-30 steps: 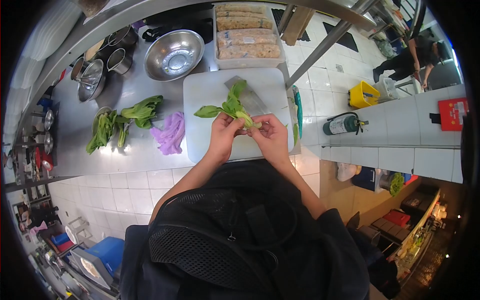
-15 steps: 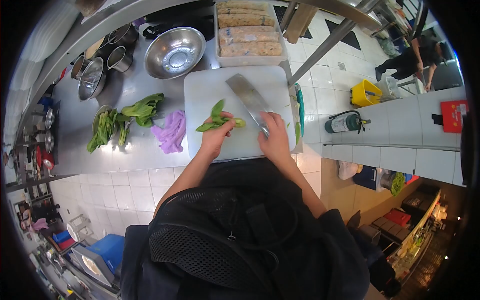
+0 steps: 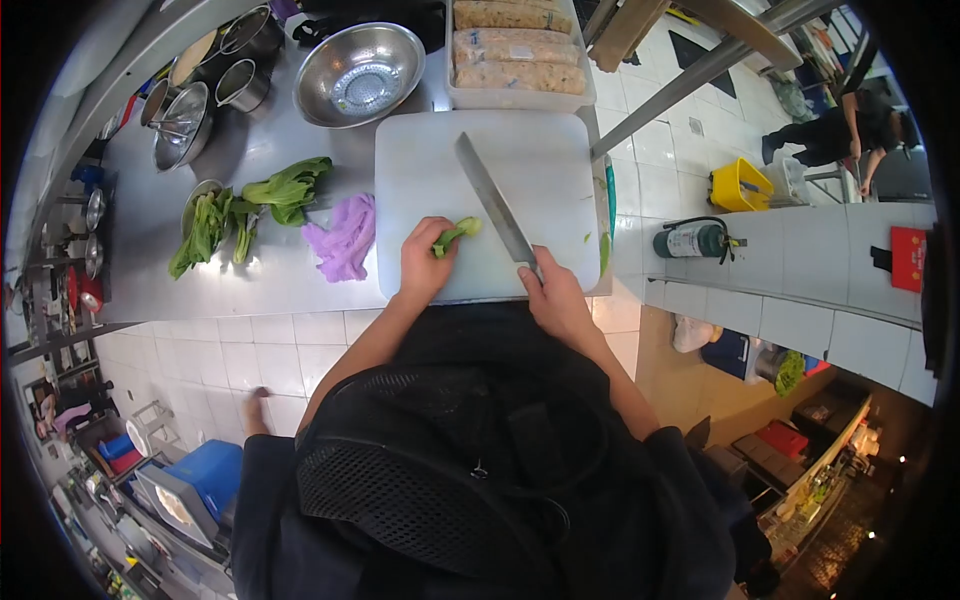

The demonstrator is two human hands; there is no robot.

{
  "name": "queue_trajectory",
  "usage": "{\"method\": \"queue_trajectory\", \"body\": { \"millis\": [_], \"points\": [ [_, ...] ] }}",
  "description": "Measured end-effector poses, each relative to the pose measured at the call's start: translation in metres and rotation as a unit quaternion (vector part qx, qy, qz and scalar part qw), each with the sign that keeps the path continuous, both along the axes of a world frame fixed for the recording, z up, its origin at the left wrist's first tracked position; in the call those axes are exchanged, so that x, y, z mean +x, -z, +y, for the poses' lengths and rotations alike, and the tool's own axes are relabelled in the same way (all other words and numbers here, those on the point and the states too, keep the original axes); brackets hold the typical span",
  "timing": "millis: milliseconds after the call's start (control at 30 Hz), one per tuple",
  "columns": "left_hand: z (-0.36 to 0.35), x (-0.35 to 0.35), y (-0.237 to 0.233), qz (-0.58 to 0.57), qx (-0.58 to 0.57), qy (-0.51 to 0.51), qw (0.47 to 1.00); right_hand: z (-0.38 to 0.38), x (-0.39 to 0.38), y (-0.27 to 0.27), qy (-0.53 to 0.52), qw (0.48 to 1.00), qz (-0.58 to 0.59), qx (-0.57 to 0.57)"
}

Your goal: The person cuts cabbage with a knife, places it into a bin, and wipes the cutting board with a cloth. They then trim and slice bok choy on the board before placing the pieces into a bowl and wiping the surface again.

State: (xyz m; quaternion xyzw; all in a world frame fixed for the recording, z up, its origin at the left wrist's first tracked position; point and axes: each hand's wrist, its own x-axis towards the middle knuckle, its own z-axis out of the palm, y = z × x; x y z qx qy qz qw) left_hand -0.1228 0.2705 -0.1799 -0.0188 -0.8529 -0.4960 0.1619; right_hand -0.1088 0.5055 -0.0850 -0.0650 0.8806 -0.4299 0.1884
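My left hand (image 3: 427, 258) is closed around a small head of bok choy (image 3: 460, 231) on the white cutting board (image 3: 420, 145). Its pale base sticks out toward the board's middle, while most of its leaves are hidden in my fingers. My right hand (image 3: 554, 292) grips the handle of a cleaver (image 3: 493, 198). The long steel blade points away from me, tilted to the left, and lies to the right of the bok choy, apart from it. Left of the board is a crumpled purple cloth (image 3: 342, 238), with more bok choy (image 3: 288, 190) beyond it.
A perforated metal bowl (image 3: 360, 75) and a plastic tub (image 3: 520, 98) of wrapped rolls stand behind the board. Pots and a bowl with a whisk (image 3: 180, 128) sit at the back left. A metal post (image 3: 690, 85) rises on the right. Another person (image 3: 845, 135) works far right.
My left hand has shifted left and turned, covering the leaves. The cleaver has turned so its blade looks narrower, and my right hand sits lower on the handle. The view has shifted slightly.
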Motion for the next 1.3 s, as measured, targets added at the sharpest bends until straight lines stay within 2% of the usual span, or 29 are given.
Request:
{"method": "queue_trajectory", "body": {
  "millis": [200,267,333,433,467,533,567,633,700,767,800,867,900,933,1033,1067,1133,1200,1233,1300],
  "points": [
    [0.0,0.0,-0.003,0.004,0.01,-0.004,1.0,-0.016,-0.003,0.004,-0.026,0.999,0.023,0.03],
    [0.0,0.002,-0.002,0.006,0.007,-0.003,1.0,-0.016,-0.007,0.043,-0.042,0.998,0.01,0.041],
    [-0.002,0.0,0.0,-0.011,0.005,-0.004,1.0,-0.016,-0.017,0.055,-0.058,0.997,0.003,0.052],
    [-0.005,-0.003,0.002,-0.029,0.04,-0.006,0.999,-0.007,-0.023,0.063,-0.008,0.999,-0.019,0.03],
    [-0.008,-0.005,0.002,-0.023,0.041,-0.005,0.999,-0.002,-0.023,0.066,-0.004,1.0,0.023,-0.003],
    [-0.016,-0.003,-0.009,-0.107,0.167,-0.041,0.979,0.006,-0.023,0.059,-0.006,0.997,0.065,-0.035],
    [-0.023,-0.001,-0.019,-0.17,0.24,-0.031,0.955,0.009,-0.02,0.051,0.02,0.998,0.067,0.007],
    [-0.036,0.0,-0.018,-0.188,0.246,-0.006,0.951,0.014,-0.016,0.031,0.051,0.992,0.089,0.067],
    [-0.047,-0.001,-0.024,-0.204,0.253,0.024,0.945,0.018,-0.017,0.02,0.065,0.993,0.082,0.047],
    [-0.054,-0.002,-0.043,-0.267,0.306,0.014,0.914,0.024,-0.016,0.021,0.071,0.992,0.096,0.043],
    [-0.06,-0.002,-0.045,-0.266,0.305,0.015,0.914,0.025,-0.015,0.017,0.072,0.992,0.097,0.043],
    [-0.075,0.0,-0.047,-0.203,0.172,-0.05,0.963,0.023,-0.013,0.008,0.096,0.986,0.129,0.039],
    [-0.08,0.001,-0.043,-0.175,0.235,-0.068,0.954,0.022,-0.013,0.011,0.094,0.987,0.124,0.037],
    [-0.089,0.001,-0.033,-0.18,0.232,-0.072,0.953,0.025,-0.013,0.015,0.111,0.981,0.147,0.057],
    [-0.103,0.006,-0.019,-0.099,0.135,-0.144,0.975,0.031,-0.013,0.024,0.139,0.976,0.157,0.057],
    [-0.102,0.008,-0.018,-0.101,0.133,-0.145,0.975,0.033,-0.013,0.026,0.151,0.976,0.15,0.041],
    [-0.094,0.011,-0.036,-0.048,-0.031,-0.103,0.993,0.033,-0.013,0.024,0.152,0.978,0.135,0.045],
    [-0.08,0.013,-0.049,-0.039,-0.022,-0.077,0.996,0.031,-0.013,0.013,0.165,0.983,0.051,0.061],
    [-0.077,0.015,-0.052,-0.029,-0.014,-0.05,0.998,0.031,-0.012,0.014,0.164,0.983,0.05,0.061],
    [-0.078,0.017,-0.047,-0.02,-0.002,-0.06,0.998,0.032,-0.011,0.02,0.165,0.985,0.022,0.038]
  ]
}}
